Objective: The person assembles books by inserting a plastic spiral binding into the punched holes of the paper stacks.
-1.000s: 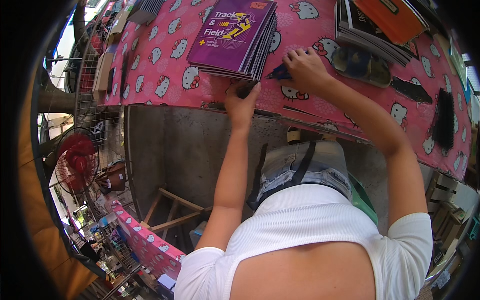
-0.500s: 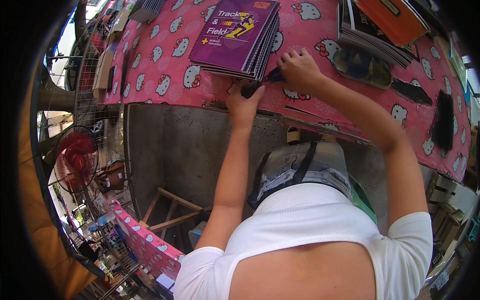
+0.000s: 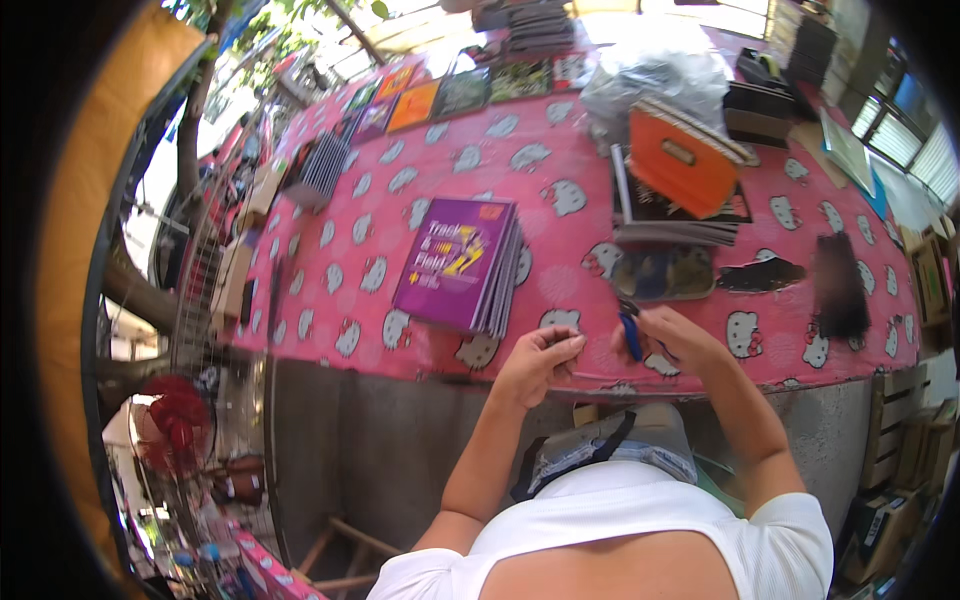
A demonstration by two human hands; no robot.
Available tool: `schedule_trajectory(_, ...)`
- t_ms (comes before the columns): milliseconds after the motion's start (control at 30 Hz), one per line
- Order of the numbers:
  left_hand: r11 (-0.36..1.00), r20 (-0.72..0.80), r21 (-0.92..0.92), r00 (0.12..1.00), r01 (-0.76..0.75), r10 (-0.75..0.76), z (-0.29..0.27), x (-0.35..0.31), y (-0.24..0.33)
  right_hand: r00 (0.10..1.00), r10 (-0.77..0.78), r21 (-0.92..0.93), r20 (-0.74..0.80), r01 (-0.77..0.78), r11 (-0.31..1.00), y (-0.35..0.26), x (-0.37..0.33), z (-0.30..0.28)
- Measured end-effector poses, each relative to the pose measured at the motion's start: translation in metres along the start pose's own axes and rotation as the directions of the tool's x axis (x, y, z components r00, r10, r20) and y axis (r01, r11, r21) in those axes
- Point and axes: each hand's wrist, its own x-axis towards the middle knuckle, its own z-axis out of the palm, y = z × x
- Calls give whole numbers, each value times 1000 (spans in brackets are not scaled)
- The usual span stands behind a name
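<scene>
My right hand (image 3: 678, 338) grips a pair of blue-handled pliers (image 3: 631, 332) just above the near edge of the table, the dark jaws pointing away from me. Beside it, my left hand (image 3: 545, 362) is closed in a pinch; whatever lies between the fingertips is too small to make out. A stack of purple spiral-bound notebooks (image 3: 458, 262) rests on the table to the left of both hands and touches neither. Just beyond the pliers lies a shallow see-through tray (image 3: 664, 273) with dark contents.
A pink patterned cloth (image 3: 560, 235) covers the table. Orange and black notebooks (image 3: 684, 160) are piled at the right, before a plastic bag (image 3: 655, 85). Further right lies a black brush-like strip (image 3: 840, 287). More notebooks (image 3: 412, 103) line the far edge; a red fan (image 3: 172, 425) stands lower left.
Both hands have come away from the notebook stack toward the near edge, the pliers still in the right. The view has tilted up, showing more of the far table.
</scene>
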Motion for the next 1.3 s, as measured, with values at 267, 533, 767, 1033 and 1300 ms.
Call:
schedule_trajectory(267, 912, 320, -45, 859, -408, 400, 133, 168, 187, 884, -107, 190, -455, 213, 958, 33, -143, -53)
schedule_trajectory(533, 918, 46, 14, 917, -397, 397, 259, 378, 271, 709, 21, 315, -705, 287, 905, 46, -236, -102)
schedule_trajectory(767, 106, 32, 991, 930, -76, 366, 271, 420, 262, 643, 39, 323, -765, 330, 887, 34, -252, -147)
schedule_trajectory(1033, 154, 320, 882, 807, -445, 495, 221, 235, 266, 844, 26, 148, -536, 63, 987, -11, -189, -143)
schedule_trajectory(1300, -314, 154, 949, 821, 32, 550, -7, 55, 151, 949, -315, -519, -33, 253, 817, 0, -28, -52)
